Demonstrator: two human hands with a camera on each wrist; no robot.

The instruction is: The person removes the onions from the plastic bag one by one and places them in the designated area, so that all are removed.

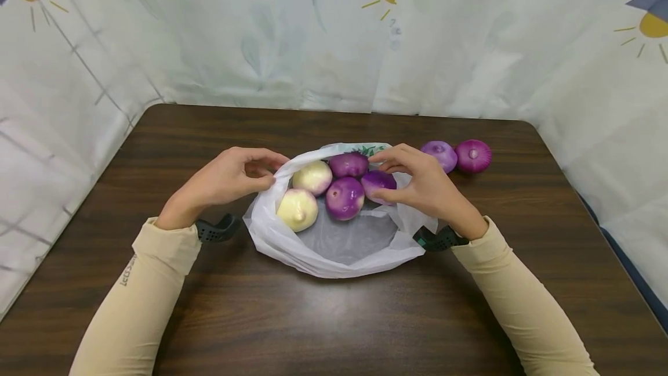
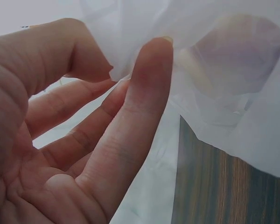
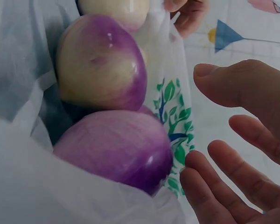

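Observation:
A white plastic bag (image 1: 334,268) with a green leaf print lies on the table, its mouth spread wide. Several onions sit inside: two pale ones (image 1: 297,210) at the left and purple ones (image 1: 345,198) in the middle and right. At the bag's left rim my left hand (image 1: 232,176) pinches the plastic between thumb and finger, as the left wrist view (image 2: 151,70) shows close up. Over the right side of the bag my right hand (image 1: 417,181) hovers beside the rightmost purple onion (image 3: 116,149), thumb and fingers spread apart with nothing between them.
Beyond my right hand, a light purple onion (image 1: 440,155) and a deep magenta onion (image 1: 473,156) lie side by side on the dark wooden table (image 1: 334,324). A pale printed curtain (image 1: 313,45) stands behind the table and along its sides.

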